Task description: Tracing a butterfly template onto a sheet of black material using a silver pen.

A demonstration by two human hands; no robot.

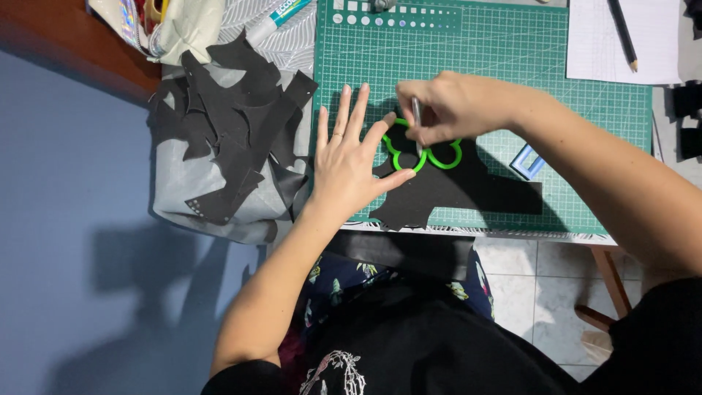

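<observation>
Item: flat black sheet of foam-like material (446, 192), lying on the green gridded cutting mat (512, 51) near its front edge. Bright green looped plastic stencil (423, 153) resting on the sheet. Left hand (349, 164) is lying flat, fingers spread wide, pressing sheet and stencil edge. Right hand (453, 106) is pinching a thin silver-tipped tool (417, 121) upright against the stencil. Beside the mat, a grey sheet (183, 190) is carrying a heap of black offcuts (234, 117). A pencil (623, 33) is lying on white paper (621, 44).
</observation>
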